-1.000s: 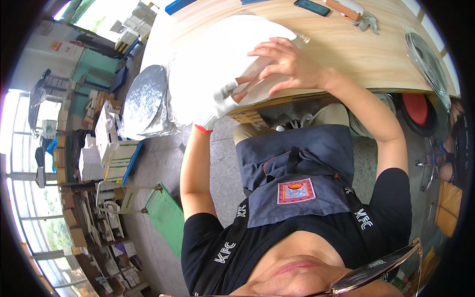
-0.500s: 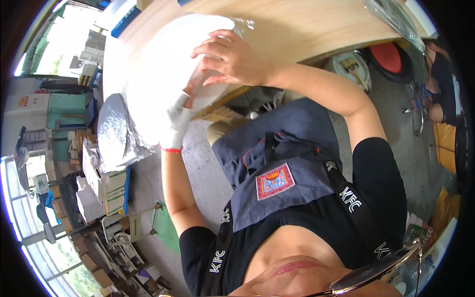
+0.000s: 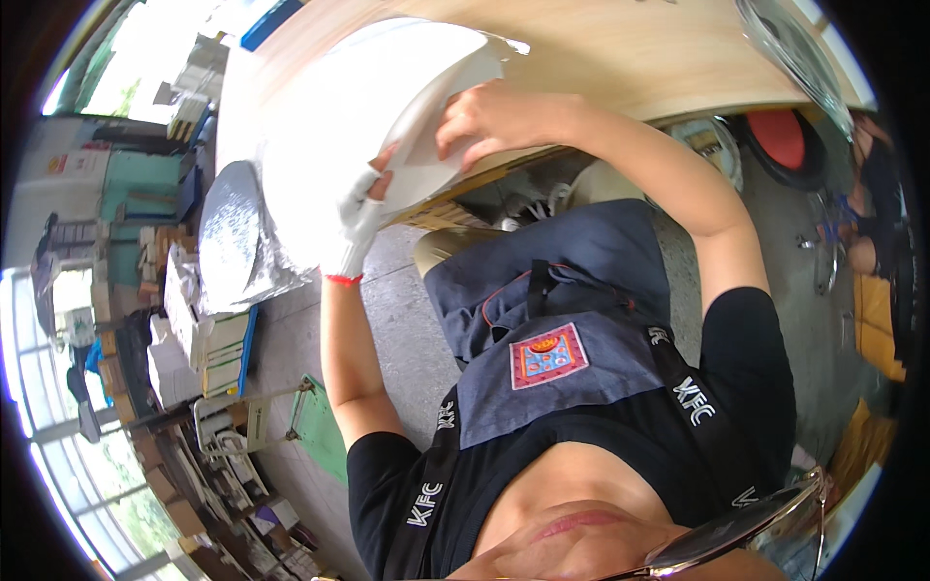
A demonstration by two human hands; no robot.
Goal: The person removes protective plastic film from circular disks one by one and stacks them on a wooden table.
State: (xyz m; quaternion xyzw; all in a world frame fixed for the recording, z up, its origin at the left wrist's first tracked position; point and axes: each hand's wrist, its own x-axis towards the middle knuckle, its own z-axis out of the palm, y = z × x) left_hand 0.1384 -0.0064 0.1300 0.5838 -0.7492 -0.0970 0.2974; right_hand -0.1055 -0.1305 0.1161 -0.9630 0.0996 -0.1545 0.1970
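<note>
A large, glaring white rounded sheet covers the left part of the wooden table. Along its right side a curved flap of thin, whitish film stands up, with a shiny crinkled tip at the far end. My left hand, in a white fingerless glove with a red cuff, grips the sheet's near edge, its fingers bent. To the right, my bare right hand has its fingers curled closed on the film at the table's near edge. Glare hides where the film and the sheet part.
A silver foil-like disc in clear plastic juts out at the left. Clear plastic lies at the table's far right. Stacked books and papers stand at left. A red-seated stool and a seated person are at right.
My right hand has moved down and right off the sheet's top, its spread fingers now curled. The whitish flap has risen into view. My left hand stays by the near edge.
</note>
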